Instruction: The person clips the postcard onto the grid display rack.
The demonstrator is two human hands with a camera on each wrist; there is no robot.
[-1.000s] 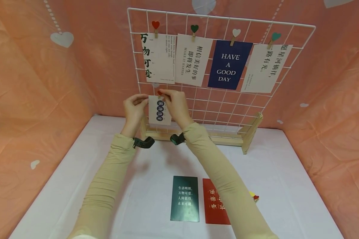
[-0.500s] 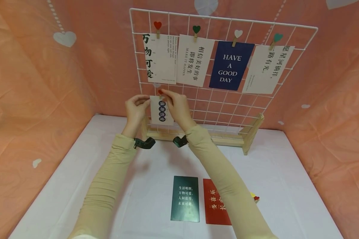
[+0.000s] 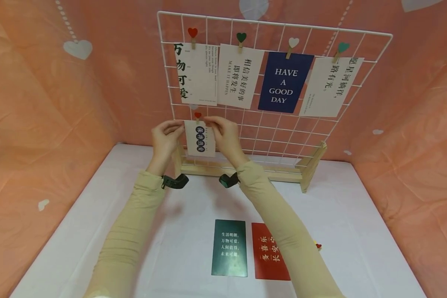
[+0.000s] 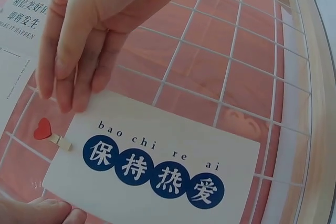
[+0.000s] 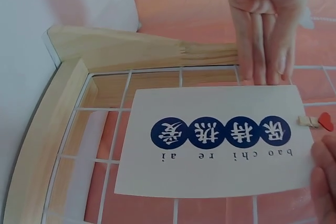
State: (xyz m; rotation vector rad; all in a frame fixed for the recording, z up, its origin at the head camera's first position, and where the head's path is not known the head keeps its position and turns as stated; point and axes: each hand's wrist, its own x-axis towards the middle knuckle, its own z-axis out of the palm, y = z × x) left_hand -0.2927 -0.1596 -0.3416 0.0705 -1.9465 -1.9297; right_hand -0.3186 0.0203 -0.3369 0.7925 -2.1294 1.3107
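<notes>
1. Although both hands are close about it, the white card (image 3: 200,144) marked "bao chi re ai" hangs at left of centre in the head frame, its line of characters running downward.
2. Red heart clip (image 3: 198,115): seated on the card's top edge, heart uppermost. Its bite on the wire cannot be confirmed.
3. Left hand (image 3: 166,138): at the card's upper left edge. Fingers straight and close together, tips at the edge; pressure on the card cannot be told.
4. Right hand (image 3: 226,135): at the card's upper right corner. Fingers loosely bent, narrow-set, apart from the clip; firm contact with the card cannot be confirmed.
5. Wire grid (image 3: 275,23): white, on a wooden stand (image 3: 313,167), centre to upper right of the frame.
6. Upper row, left to right: large-character card (image 3: 199,74), "MAKE IT HAPPEN" card (image 3: 238,82), blue card (image 3: 286,85), fourth white card (image 3: 329,89); each bears a heart clip, in red, dark green, white and teal respectively.
7. Counter (image 3: 179,252): green card (image 3: 229,265) flat at lower centre; red card (image 3: 262,271) beside it, partly covered by the right sleeve (image 3: 283,231).
</notes>
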